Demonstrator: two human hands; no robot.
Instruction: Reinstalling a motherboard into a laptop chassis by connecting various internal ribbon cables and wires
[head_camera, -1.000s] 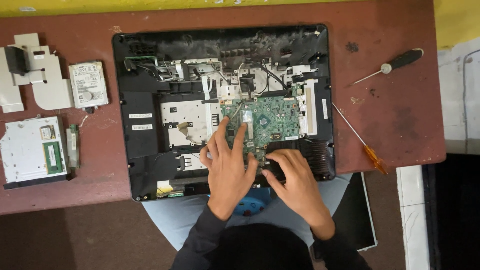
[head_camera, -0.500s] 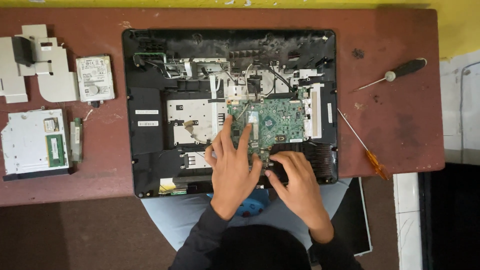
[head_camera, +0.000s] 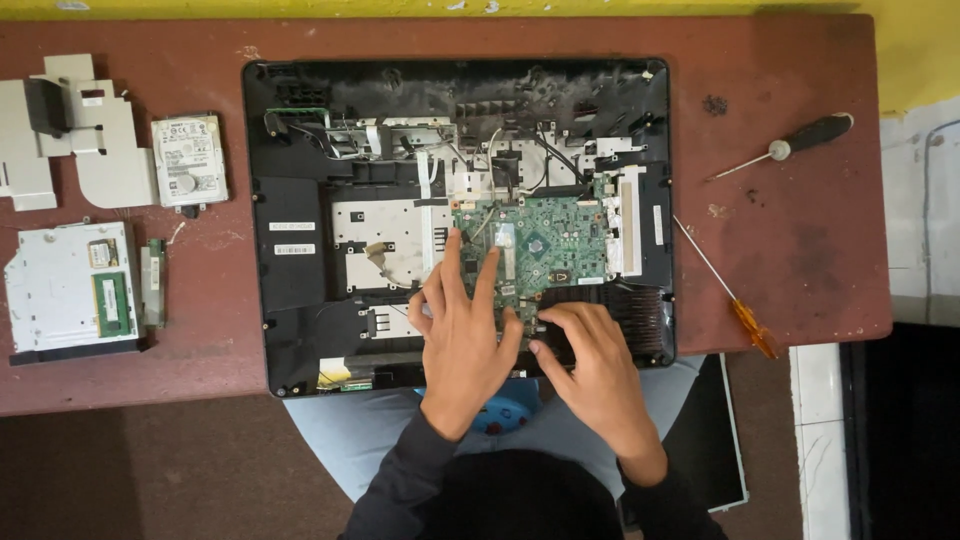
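An opened black laptop base (head_camera: 300, 250) lies on the reddish-brown table (head_camera: 800, 250), its insides exposed. A green circuit board (head_camera: 555, 245) sits right of centre in it. My left hand (head_camera: 462, 340) rests flat on the board's lower left edge, fingers spread and pointing away from me. My right hand (head_camera: 590, 365) presses with curled fingertips on the black part just below the board, near the vent grille (head_camera: 640, 310). Neither hand visibly holds a tool.
A hard drive (head_camera: 188, 162), grey metal brackets (head_camera: 80, 140), an optical drive (head_camera: 70, 290) and a memory stick (head_camera: 153, 283) lie at the left. A black-handled screwdriver (head_camera: 795, 145) and an orange-handled screwdriver (head_camera: 725, 290) lie at the right. A panel (head_camera: 715, 440) leans below the table.
The view has shifted slightly, so the laptop sits a little lower and further right in the frame. Both hands stay at the board's lower edge with only small finger movement.
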